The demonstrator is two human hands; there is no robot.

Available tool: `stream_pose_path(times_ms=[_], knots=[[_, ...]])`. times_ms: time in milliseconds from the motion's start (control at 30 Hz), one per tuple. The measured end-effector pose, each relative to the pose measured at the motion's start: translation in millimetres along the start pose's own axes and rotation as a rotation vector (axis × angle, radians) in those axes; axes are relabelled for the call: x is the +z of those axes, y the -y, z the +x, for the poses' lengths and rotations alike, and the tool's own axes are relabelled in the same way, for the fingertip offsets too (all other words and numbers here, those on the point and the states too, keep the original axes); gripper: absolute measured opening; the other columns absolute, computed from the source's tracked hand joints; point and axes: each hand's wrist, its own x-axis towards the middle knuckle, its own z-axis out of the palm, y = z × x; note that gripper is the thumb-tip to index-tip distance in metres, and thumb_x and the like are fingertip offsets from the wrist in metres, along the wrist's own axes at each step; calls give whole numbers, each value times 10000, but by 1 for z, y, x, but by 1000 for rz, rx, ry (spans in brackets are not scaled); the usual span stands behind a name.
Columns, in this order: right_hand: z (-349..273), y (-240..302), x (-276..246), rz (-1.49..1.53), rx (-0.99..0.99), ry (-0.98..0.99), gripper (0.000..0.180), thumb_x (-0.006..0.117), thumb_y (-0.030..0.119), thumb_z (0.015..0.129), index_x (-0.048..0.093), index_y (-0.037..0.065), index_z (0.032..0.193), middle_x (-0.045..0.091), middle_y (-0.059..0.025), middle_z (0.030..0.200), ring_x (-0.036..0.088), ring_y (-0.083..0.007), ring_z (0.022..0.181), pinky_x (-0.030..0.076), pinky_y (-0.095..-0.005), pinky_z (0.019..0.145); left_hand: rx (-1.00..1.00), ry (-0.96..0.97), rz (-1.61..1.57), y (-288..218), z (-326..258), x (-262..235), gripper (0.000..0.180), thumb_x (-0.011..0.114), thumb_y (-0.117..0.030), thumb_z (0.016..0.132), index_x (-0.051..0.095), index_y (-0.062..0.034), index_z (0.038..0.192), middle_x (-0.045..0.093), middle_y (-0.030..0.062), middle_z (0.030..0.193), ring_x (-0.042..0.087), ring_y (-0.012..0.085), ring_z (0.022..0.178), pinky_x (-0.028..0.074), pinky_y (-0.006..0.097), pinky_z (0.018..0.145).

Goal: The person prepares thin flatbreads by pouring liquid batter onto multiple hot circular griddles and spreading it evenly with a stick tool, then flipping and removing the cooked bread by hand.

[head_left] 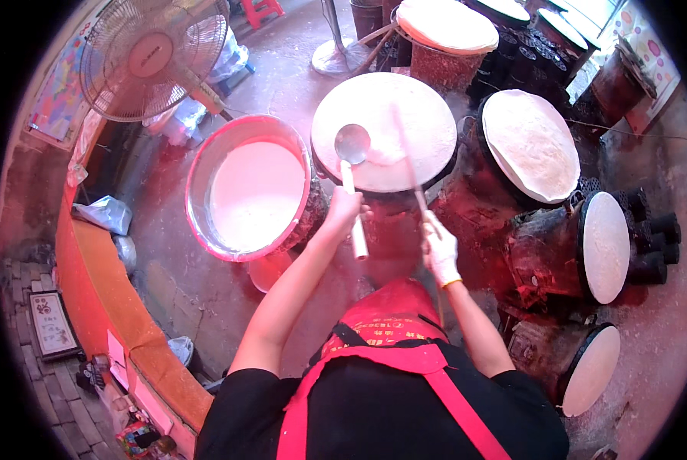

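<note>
My left hand (345, 208) is closed round the pale handle of a metal ladle (352, 143). The ladle's round bowl is over the left part of a round griddle (444, 170), whose surface is coated with white batter (428, 115). In its white glove, my right hand (440, 247) grips a long thin stick (419, 195). The stick reaches across the griddle, its far part smeared by motion. A wetter, brighter patch of batter shows between ladle and stick. Left of the griddle stands a wide red-rimmed tub (195, 172) holding liquid white batter (255, 192).
More griddles on drum stoves curve round the right: one with a lifted-edged flatbread (531, 146), then others (606, 247) (591, 370). Another covered drum (447, 27) stands behind. A fan (150, 55) is at far left, above an orange-topped counter (102, 287). Dark cylinders (646, 261) stack at right.
</note>
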Motion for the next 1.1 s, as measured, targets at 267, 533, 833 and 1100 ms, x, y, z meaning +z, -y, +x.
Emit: stream_pose_path(times_ms=[267, 533, 833, 1100], knots=[[22, 50, 6, -5, 121, -11, 310, 536, 261, 927, 591, 175, 1219, 414, 52, 530, 303, -60, 336, 254, -240, 310, -512, 542, -881, -59, -64, -68, 115, 406, -94, 974, 414, 19, 994, 374, 0, 683, 339, 33, 460, 269, 147, 310], [-42, -5, 48, -602, -227, 199, 373, 613, 201, 877, 575, 55, 1218, 653, -110, 1128, 601, -133, 1010, 437, -277, 910, -471, 262, -692, -11, -101, -135, 99, 451, -93, 946, 432, 3, 961, 421, 3, 735, 336, 31, 494, 268, 140, 355], [-35, 30, 33, -748, -303, 247, 386, 561, 342, 888, 580, 121, 1204, 635, -180, 1072, 645, -262, 960, 493, -346, 816, -470, 105, -837, 63, -141, -128, 228, 486, -218, 972, 427, 0, 997, 385, 0, 703, 326, 34, 503, 261, 146, 379], [-9, 136, 88, -921, -481, 1020, 327, 462, 394, 913, 552, 88, 985, 627, -184, 792, 626, -368, 750, 482, -468, 672, -176, -64, -583, -2, -118, -13, 158, 531, -193, 941, 520, -36, 922, 438, -36, 656, 328, 3, 453, 238, 141, 361]])
